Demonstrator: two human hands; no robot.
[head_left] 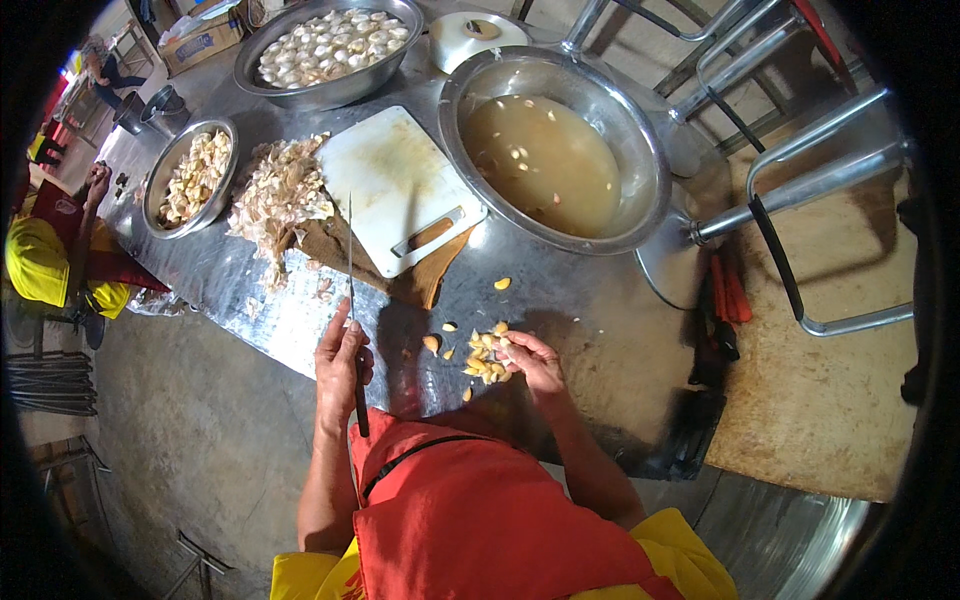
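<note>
My left hand (340,362) grips the dark handle of a long thin knife (351,262), its blade pointing away across the metal table (570,300). My right hand (532,362) is cupped over a small heap of yellowish garlic cloves (484,358) at the table's near edge, fingers curled on some of them. A few loose cloves (502,284) lie scattered nearby. A white cutting board (395,180) rests on a wooden board just beyond the knife, with a pile of papery peels (280,192) to its left.
A big steel bowl of cloudy water (550,150) sits right of the board. A bowl of peeled cloves (330,45) and a smaller bowl of cloves (192,175) stand farther back. Metal chair frames (800,190) stand at right. A person in yellow (50,260) crouches at left.
</note>
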